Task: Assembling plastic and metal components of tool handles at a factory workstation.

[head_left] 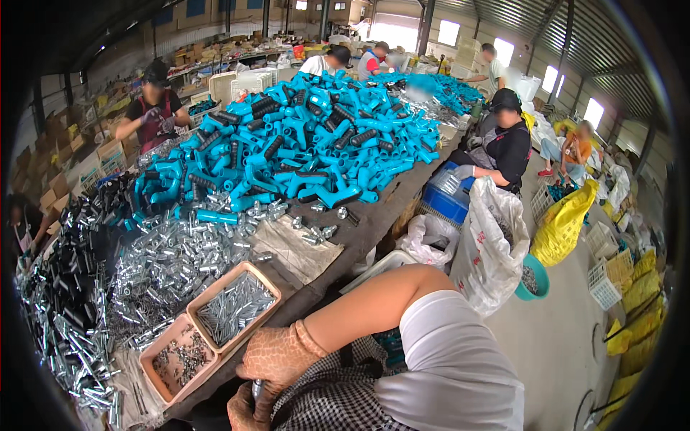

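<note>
Both my hands wear tan, patterned gloves and meet low in the view, close to my checked apron. My right hand (277, 355) is closed, its fingers curled down over a small shiny metal cylinder (256, 389). Below it, my left hand (246, 411) is closed round the same cylinder, its lower part cut off by the picture's edge. The cylinder's ends are mostly hidden by the gloves. Nearest to the hands are a tan tray (276, 294) of long metal pins and a pinkish tray (159, 384) with small screw-like parts.
Turquoise gun-shaped housings (309, 136) pile high on the table, with metal fittings (180, 251) and black parts (61, 266) at left. A white sack (481, 266), a blue crate (445, 202) and a green tub (539, 276) stand right. Several people work around; one co-worker (507, 147) sits beyond the sack.
</note>
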`<state>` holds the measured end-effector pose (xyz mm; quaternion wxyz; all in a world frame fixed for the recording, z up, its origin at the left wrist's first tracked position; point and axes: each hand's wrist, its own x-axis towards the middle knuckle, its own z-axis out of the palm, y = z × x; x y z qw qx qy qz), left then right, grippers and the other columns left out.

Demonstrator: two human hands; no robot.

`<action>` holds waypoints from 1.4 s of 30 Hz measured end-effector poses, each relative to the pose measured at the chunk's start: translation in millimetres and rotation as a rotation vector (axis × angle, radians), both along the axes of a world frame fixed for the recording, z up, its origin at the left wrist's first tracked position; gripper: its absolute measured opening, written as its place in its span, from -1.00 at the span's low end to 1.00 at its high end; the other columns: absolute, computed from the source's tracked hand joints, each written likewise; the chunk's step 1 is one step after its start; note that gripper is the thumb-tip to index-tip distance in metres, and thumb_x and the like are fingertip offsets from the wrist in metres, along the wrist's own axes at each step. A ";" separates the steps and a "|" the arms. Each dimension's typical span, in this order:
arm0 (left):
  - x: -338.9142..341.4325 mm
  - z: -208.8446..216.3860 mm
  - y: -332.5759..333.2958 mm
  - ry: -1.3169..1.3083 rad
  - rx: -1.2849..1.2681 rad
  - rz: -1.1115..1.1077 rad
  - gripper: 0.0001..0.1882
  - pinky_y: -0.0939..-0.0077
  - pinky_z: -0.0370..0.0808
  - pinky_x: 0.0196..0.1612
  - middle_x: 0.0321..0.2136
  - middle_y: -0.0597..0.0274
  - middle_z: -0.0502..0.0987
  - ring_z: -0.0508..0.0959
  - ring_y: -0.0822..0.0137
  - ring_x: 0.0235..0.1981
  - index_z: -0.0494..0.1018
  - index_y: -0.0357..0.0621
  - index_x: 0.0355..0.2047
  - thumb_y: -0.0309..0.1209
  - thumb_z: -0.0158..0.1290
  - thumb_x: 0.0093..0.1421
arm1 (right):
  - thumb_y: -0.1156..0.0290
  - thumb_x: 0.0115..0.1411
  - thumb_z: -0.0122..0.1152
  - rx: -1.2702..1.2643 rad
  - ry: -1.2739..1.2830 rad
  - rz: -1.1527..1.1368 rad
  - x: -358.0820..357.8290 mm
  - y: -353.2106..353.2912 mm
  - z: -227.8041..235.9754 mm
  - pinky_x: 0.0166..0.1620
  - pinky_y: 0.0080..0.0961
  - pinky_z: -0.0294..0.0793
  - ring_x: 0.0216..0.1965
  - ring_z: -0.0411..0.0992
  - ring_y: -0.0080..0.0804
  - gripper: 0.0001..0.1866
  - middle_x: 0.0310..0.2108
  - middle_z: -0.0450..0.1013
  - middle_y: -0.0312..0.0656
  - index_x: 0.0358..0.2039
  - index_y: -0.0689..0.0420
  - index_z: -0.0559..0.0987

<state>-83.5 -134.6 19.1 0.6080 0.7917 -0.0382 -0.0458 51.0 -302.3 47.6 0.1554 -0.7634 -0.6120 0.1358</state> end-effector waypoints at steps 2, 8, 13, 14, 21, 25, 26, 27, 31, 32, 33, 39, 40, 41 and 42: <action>1.1 8.6 -0.2 0.132 0.114 0.021 -0.53 0.51 0.42 -0.30 -0.46 0.25 0.48 0.41 0.41 -0.41 0.50 -0.32 -0.04 -0.08 -0.02 0.41 | 0.05 0.11 0.21 0.105 0.006 0.074 -2.0 -5.7 13.5 -0.39 -0.05 0.51 -0.45 0.54 0.13 -0.55 -0.51 0.54 0.06 -0.32 0.27 0.57; 10.1 -25.7 1.0 -0.018 0.031 -0.090 -0.35 0.45 0.46 -0.22 -0.37 0.17 0.59 0.52 0.39 -0.34 0.52 -0.37 -0.14 0.12 0.12 0.25 | -0.05 0.11 0.21 -0.097 0.156 -0.070 3.8 -9.8 3.6 -0.40 -0.03 0.49 -0.47 0.52 0.14 -0.46 -0.58 0.50 0.09 -0.53 0.29 0.61; 11.4 -30.1 12.3 -0.035 0.145 -0.093 -0.23 0.40 0.49 -0.28 -0.45 0.11 0.58 0.55 0.34 -0.38 0.51 -0.40 -0.17 0.25 0.11 0.18 | -0.06 0.10 0.23 0.020 -0.019 0.035 -1.6 -13.2 4.2 -0.37 -0.03 0.51 -0.44 0.54 0.11 -0.48 -0.55 0.53 0.06 -0.43 0.26 0.62; 10.9 -28.5 15.4 -0.038 0.158 -0.100 -0.23 0.38 0.49 -0.31 -0.47 0.10 0.58 0.56 0.32 -0.40 0.51 -0.39 -0.19 0.27 0.10 0.18 | -0.05 0.11 0.23 0.090 -0.089 0.079 -2.3 -12.7 2.1 -0.36 -0.03 0.52 -0.43 0.55 0.09 -0.49 -0.54 0.54 0.05 -0.39 0.25 0.61; 12.8 -28.8 13.0 -0.068 0.337 -0.225 -0.30 0.15 0.54 -0.18 -0.29 -0.21 0.60 0.60 -0.21 -0.22 0.49 -0.32 -0.07 0.19 0.03 0.25 | -0.07 0.25 0.09 -0.137 0.238 -0.032 -0.2 -12.7 6.6 -0.36 -0.07 0.50 -0.42 0.53 0.11 -0.44 -0.57 0.49 0.13 -0.51 0.24 0.61; 14.6 -34.9 18.4 -0.056 0.247 -0.220 -0.34 0.13 0.53 -0.21 -0.31 -0.22 0.58 0.60 -0.21 -0.25 0.49 -0.33 -0.08 0.14 0.06 0.25 | -0.05 0.25 0.12 -0.027 0.024 0.007 -5.9 -16.4 13.4 -0.36 -0.07 0.53 -0.41 0.55 0.07 -0.49 -0.50 0.54 0.04 -0.37 0.22 0.61; 16.0 -35.1 18.8 -0.057 0.219 -0.228 -0.36 0.12 0.53 -0.22 -0.32 -0.22 0.58 0.60 -0.21 -0.26 0.49 -0.33 -0.08 0.12 0.08 0.25 | -0.05 0.24 0.13 0.053 -0.035 0.048 -5.9 -17.1 5.1 -0.36 -0.07 0.53 -0.41 0.55 0.07 -0.50 -0.49 0.55 0.04 -0.35 0.22 0.61; 17.0 -34.4 17.7 -0.057 0.217 -0.229 -0.36 0.12 0.53 -0.22 -0.32 -0.22 0.58 0.60 -0.21 -0.26 0.49 -0.33 -0.08 0.12 0.08 0.25 | -0.05 0.23 0.15 0.133 -0.097 0.085 -4.9 -18.8 -0.5 -0.35 -0.07 0.53 -0.41 0.55 0.06 -0.51 -0.48 0.55 0.03 -0.32 0.21 0.61; 22.4 -27.9 12.4 -0.109 0.326 -0.251 -0.34 0.13 0.54 -0.23 -0.36 -0.19 0.59 0.61 -0.17 -0.27 0.49 -0.33 -0.09 0.14 0.05 0.26 | -0.12 0.26 0.09 -0.212 0.252 -0.070 13.8 -23.7 -13.1 -0.31 -0.05 0.55 -0.37 0.57 -0.01 -0.49 -0.45 0.55 0.00 -0.24 0.12 0.63; 20.1 -31.6 11.4 -0.126 0.304 -0.206 -0.35 0.19 0.52 -0.28 -0.41 -0.15 0.58 0.61 -0.10 -0.33 0.49 -0.35 -0.15 0.14 0.08 0.25 | -0.15 0.28 0.04 -0.271 0.277 -0.078 12.2 -21.2 -10.4 -0.32 -0.06 0.55 -0.36 0.58 -0.03 -0.48 -0.43 0.55 -0.03 -0.26 0.10 0.62; 18.3 -34.9 11.3 -0.145 0.282 -0.161 -0.35 0.24 0.51 -0.33 -0.46 -0.12 0.57 0.61 -0.04 -0.40 0.49 -0.36 -0.22 0.15 0.10 0.24 | -0.15 0.28 0.04 -0.263 0.276 -0.095 8.3 -21.6 -5.7 -0.32 -0.06 0.55 -0.36 0.58 -0.03 -0.48 -0.43 0.55 -0.03 -0.26 0.10 0.62; 14.2 -40.3 13.0 -0.067 0.140 -0.183 -0.32 0.20 0.55 -0.24 -0.35 -0.17 0.61 0.64 -0.12 -0.28 0.49 -0.33 -0.09 0.17 0.06 0.25 | 0.10 0.12 0.27 -0.006 -0.031 0.006 -11.2 -22.1 -5.0 -0.31 -0.07 0.54 -0.35 0.57 0.01 -0.66 -0.43 0.56 -0.01 -0.22 0.08 0.58; 13.6 -35.8 12.0 -0.070 0.221 -0.218 -0.33 0.20 0.55 -0.23 -0.36 -0.17 0.61 0.64 -0.13 -0.28 0.49 -0.33 -0.08 0.16 0.06 0.26 | 0.03 0.19 0.20 0.057 0.156 -0.047 -9.8 -26.9 -9.8 -0.33 -0.05 0.52 -0.38 0.56 0.05 -0.63 -0.47 0.55 0.02 -0.30 0.11 0.61; 14.0 -32.2 12.0 -0.068 0.303 -0.245 -0.33 0.20 0.55 -0.22 -0.36 -0.17 0.61 0.64 -0.14 -0.28 0.48 -0.33 -0.07 0.14 0.07 0.26 | 0.03 0.19 0.20 0.056 0.166 -0.039 -7.1 -26.8 -11.2 -0.33 -0.05 0.52 -0.38 0.56 0.05 -0.63 -0.47 0.55 0.02 -0.30 0.11 0.61; 15.5 -31.8 11.9 -0.052 0.301 -0.235 -0.33 0.20 0.55 -0.22 -0.36 -0.17 0.61 0.64 -0.14 -0.28 0.48 -0.33 -0.07 0.14 0.07 0.26 | -0.02 0.21 0.15 -0.056 0.199 -0.091 -3.8 -26.0 -11.3 -0.34 -0.04 0.51 -0.39 0.55 0.07 -0.58 -0.50 0.54 0.02 -0.36 0.13 0.61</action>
